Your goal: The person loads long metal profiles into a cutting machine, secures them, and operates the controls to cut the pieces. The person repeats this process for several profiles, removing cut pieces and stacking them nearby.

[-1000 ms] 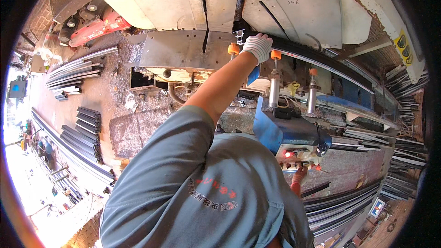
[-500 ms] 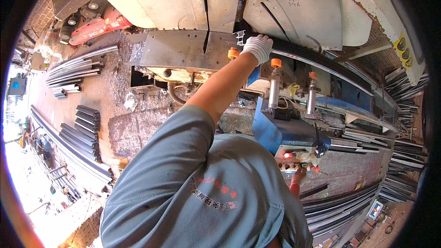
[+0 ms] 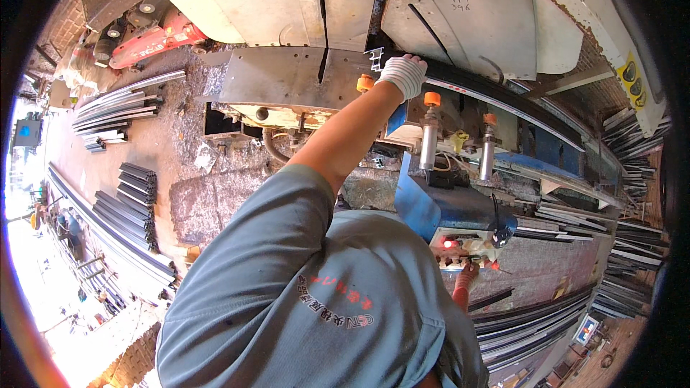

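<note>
My left hand (image 3: 402,77), in a white striped glove, reaches forward and closes over the near end of a long dark metal profile (image 3: 496,98). The profile's pale, hollow cut end (image 3: 376,59) shows just left of the fingers. It lies along the machine bed and runs off to the right. At the lower right my right hand (image 3: 468,273), partly behind my body, is curled at the edge of a control panel (image 3: 444,237) with a lit red lamp. What those fingers grip is too small to make out. Orange-capped clamp cylinders (image 3: 430,136) stand near the profile.
Large pale guard plates (image 3: 467,25) with slots rise behind the metal bed (image 3: 277,75). A blue housing (image 3: 445,205) carries the panel. Stacked profiles lie on the left floor (image 3: 133,201) and at the lower right (image 3: 535,327). A red machine part (image 3: 154,43) is at upper left.
</note>
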Available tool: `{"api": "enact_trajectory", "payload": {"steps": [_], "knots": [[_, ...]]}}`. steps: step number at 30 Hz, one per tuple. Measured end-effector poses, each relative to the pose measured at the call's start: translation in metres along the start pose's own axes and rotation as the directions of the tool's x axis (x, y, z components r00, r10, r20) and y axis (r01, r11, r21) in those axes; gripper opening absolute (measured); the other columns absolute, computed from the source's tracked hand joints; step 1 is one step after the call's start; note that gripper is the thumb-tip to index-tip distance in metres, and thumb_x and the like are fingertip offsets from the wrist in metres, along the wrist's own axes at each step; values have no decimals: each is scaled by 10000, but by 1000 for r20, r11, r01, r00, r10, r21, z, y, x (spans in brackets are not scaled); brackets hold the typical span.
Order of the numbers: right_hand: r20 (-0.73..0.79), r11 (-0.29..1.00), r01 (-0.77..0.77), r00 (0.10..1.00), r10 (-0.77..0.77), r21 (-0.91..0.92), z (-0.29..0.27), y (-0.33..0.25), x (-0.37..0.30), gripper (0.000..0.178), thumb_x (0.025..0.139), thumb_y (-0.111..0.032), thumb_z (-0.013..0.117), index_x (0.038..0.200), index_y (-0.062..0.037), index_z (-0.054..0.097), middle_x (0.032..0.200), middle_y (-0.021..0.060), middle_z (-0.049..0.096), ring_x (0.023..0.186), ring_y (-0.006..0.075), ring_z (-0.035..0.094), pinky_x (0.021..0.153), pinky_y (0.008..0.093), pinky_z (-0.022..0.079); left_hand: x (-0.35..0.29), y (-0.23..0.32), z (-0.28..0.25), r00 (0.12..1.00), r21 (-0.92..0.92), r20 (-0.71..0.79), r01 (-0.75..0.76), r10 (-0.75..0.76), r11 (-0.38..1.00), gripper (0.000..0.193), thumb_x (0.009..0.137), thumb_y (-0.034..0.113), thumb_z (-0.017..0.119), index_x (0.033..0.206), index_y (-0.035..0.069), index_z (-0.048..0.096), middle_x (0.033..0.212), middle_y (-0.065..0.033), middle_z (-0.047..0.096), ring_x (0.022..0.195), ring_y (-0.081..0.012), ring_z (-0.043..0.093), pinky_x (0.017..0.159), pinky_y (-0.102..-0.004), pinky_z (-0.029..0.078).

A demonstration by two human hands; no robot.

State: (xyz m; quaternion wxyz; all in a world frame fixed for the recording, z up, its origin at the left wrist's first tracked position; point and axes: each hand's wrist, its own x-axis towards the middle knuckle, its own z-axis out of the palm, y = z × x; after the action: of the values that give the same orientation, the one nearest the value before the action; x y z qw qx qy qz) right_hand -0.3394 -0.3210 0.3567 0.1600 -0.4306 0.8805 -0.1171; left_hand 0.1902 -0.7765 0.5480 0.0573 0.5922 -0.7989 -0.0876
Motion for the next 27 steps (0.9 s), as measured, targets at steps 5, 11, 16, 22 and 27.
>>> {"api": "enact_trajectory", "payload": {"steps": [5,11,16,22,27], "knots": [[-134,943,308,937,-324,-123,19,39,6,315,997,-346,611,1071,-40,614,980,180,705,817,342,668,718,437,523,1,0,0,1000,3,-30,0,0,1000,345,955,335,607,1170,72,668,1235,-119,674,1177,-285,635,972,-432,523],[98,961,44,995,-18,-274,28,57,32,364,1016,-369,541,1029,-34,684,1051,228,709,855,380,684,720,452,537,-1,1,-6,1000,23,0,-2,2,1000,358,964,346,597,1173,62,660,1226,-128,677,1181,-288,636,980,-423,520],[-8,999,14,1000,-14,-53,20,44,28,400,1007,-345,576,832,-5,694,731,206,692,714,398,677,613,491,514,-3,4,-15,1000,14,25,8,-8,1000,370,987,366,571,1154,48,661,1199,-142,689,1169,-294,645,984,-414,518],[120,990,60,992,-44,-129,27,51,26,201,957,-213,602,1008,-31,667,872,179,694,815,368,668,688,503,512,-7,4,-19,1000,22,-7,-12,12,1000,352,955,327,603,1153,43,672,1203,-148,692,1166,-295,652,974,-417,528],[404,594,438,893,-199,-675,5,32,8,291,983,-242,476,1148,-58,630,1074,169,662,1038,327,627,959,457,482,-4,4,-17,1000,35,15,-25,25,999,376,973,340,577,1161,30,675,1207,-166,696,1146,-317,665,962,-428,537]]}}
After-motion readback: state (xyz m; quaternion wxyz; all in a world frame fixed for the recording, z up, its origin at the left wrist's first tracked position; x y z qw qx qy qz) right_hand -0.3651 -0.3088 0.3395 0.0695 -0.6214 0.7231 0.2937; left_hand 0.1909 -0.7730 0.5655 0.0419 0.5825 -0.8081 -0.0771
